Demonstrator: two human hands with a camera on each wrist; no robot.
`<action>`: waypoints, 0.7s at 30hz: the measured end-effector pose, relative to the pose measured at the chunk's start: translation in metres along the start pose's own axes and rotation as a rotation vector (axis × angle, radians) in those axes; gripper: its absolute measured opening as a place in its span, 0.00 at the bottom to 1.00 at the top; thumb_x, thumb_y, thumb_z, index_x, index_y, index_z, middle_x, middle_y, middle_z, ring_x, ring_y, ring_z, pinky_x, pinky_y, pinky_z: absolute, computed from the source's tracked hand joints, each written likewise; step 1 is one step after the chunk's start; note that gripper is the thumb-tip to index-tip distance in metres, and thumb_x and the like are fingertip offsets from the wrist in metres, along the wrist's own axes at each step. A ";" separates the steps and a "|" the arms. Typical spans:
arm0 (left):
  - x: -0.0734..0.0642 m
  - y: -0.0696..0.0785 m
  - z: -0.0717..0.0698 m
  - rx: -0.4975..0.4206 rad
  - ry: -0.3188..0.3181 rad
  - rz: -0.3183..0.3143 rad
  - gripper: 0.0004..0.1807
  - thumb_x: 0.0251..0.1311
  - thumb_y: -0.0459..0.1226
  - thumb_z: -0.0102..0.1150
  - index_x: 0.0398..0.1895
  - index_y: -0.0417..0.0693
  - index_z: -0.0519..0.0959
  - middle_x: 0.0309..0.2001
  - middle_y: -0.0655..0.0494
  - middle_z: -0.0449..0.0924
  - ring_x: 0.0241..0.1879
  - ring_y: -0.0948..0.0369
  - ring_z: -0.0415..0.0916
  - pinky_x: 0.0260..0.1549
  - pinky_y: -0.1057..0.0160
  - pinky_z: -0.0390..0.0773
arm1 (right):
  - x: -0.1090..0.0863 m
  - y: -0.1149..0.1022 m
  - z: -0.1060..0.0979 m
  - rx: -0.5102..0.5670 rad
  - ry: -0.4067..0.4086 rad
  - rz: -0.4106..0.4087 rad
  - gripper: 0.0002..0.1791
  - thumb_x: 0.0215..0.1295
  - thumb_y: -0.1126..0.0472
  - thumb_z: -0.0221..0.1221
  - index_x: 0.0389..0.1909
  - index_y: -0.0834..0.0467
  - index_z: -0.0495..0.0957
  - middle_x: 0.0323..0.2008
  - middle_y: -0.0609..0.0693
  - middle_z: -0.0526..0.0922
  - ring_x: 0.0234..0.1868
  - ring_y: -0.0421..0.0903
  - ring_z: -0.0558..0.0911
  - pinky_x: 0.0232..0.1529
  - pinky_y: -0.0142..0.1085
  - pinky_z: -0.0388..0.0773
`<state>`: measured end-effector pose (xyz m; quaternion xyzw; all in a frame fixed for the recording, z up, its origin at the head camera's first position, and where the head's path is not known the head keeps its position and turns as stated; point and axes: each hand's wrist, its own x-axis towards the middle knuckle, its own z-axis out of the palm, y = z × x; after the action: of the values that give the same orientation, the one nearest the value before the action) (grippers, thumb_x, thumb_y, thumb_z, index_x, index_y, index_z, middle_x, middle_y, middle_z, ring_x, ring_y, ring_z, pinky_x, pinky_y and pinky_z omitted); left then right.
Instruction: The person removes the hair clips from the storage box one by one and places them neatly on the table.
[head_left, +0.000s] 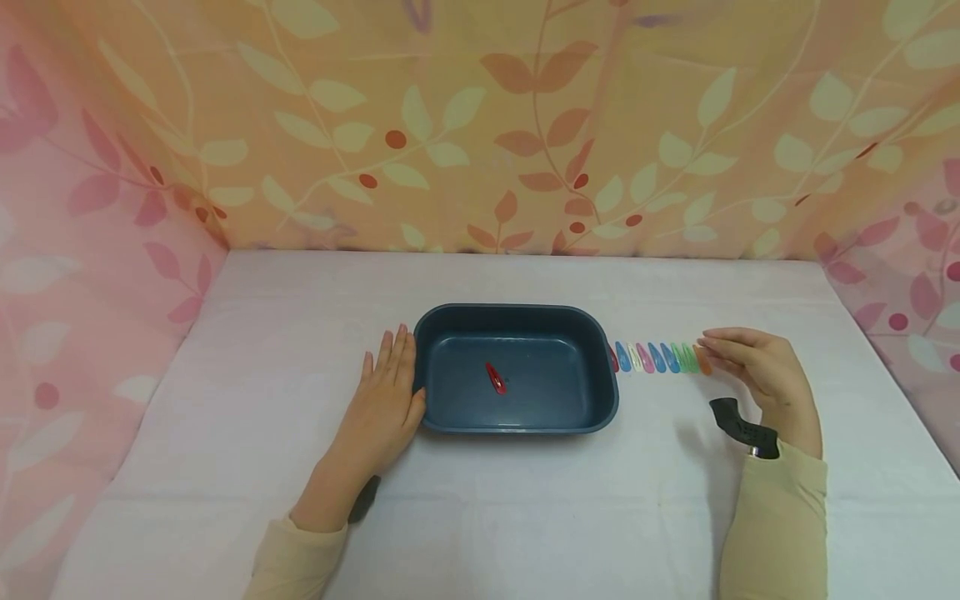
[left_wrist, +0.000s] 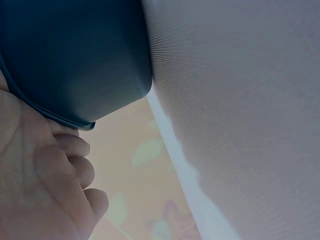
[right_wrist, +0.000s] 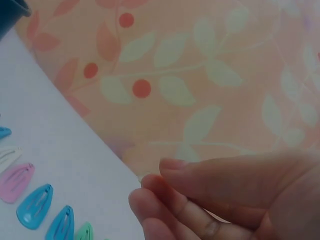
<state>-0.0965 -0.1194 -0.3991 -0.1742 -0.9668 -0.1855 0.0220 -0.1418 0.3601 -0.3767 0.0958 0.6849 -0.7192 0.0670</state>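
A dark blue plastic basin stands mid-table, with one red snap hair clip lying on its floor. My left hand rests along the basin's left side, fingers straight and thumb at the rim; in the left wrist view the palm lies by the basin wall. To the right runs a row of colourful hair clips, among them a pink clip and, at the far end, an orange clip. Just over that end hovers my right hand, thumb and fingertips close together with nothing visible between them.
A white cloth covers the table. Flowered fabric hangs behind it and along both sides. The row's left end, with a red clip, sits right by the basin's right wall. A black wrist mount sticks out from my right sleeve.
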 end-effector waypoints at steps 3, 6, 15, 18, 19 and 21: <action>0.000 0.000 0.000 0.001 0.004 0.000 0.38 0.66 0.39 0.46 0.71 0.29 0.44 0.74 0.40 0.36 0.72 0.46 0.34 0.66 0.42 0.40 | -0.001 -0.002 0.006 0.021 -0.031 -0.037 0.08 0.63 0.70 0.58 0.33 0.60 0.86 0.31 0.49 0.86 0.33 0.41 0.86 0.37 0.29 0.79; 0.000 0.000 0.000 0.002 0.005 0.000 0.38 0.65 0.39 0.46 0.71 0.29 0.44 0.74 0.40 0.36 0.72 0.45 0.35 0.66 0.42 0.40 | -0.001 -0.004 0.013 0.036 -0.057 -0.073 0.10 0.62 0.73 0.56 0.32 0.61 0.86 0.31 0.49 0.86 0.32 0.41 0.86 0.37 0.30 0.79; 0.000 0.001 -0.001 0.005 -0.001 -0.002 0.38 0.66 0.39 0.46 0.71 0.29 0.45 0.73 0.39 0.36 0.72 0.46 0.34 0.66 0.42 0.40 | 0.003 -0.008 0.034 -0.144 -0.083 -0.088 0.08 0.63 0.69 0.58 0.33 0.57 0.86 0.32 0.43 0.86 0.34 0.37 0.85 0.37 0.25 0.78; 0.000 0.001 -0.001 0.007 -0.002 -0.004 0.38 0.66 0.39 0.46 0.71 0.29 0.45 0.74 0.39 0.37 0.72 0.46 0.33 0.66 0.42 0.40 | 0.004 -0.008 0.040 -0.216 -0.091 -0.100 0.08 0.64 0.68 0.58 0.34 0.58 0.85 0.31 0.42 0.85 0.34 0.36 0.84 0.37 0.26 0.78; 0.000 0.001 -0.001 0.007 -0.004 -0.004 0.38 0.66 0.39 0.46 0.71 0.29 0.45 0.74 0.39 0.37 0.72 0.47 0.33 0.66 0.43 0.40 | 0.005 -0.008 0.042 -0.235 -0.091 -0.105 0.07 0.64 0.68 0.58 0.34 0.60 0.85 0.31 0.42 0.85 0.35 0.36 0.84 0.37 0.26 0.78; 0.000 0.001 -0.001 0.008 -0.004 -0.005 0.38 0.66 0.39 0.46 0.71 0.29 0.45 0.74 0.39 0.37 0.72 0.47 0.32 0.66 0.43 0.40 | 0.005 -0.008 0.045 -0.288 -0.083 -0.110 0.07 0.64 0.67 0.58 0.36 0.62 0.84 0.31 0.41 0.85 0.35 0.35 0.84 0.37 0.25 0.78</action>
<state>-0.0962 -0.1193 -0.3976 -0.1722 -0.9680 -0.1814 0.0203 -0.1508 0.3160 -0.3686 0.0176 0.7818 -0.6194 0.0686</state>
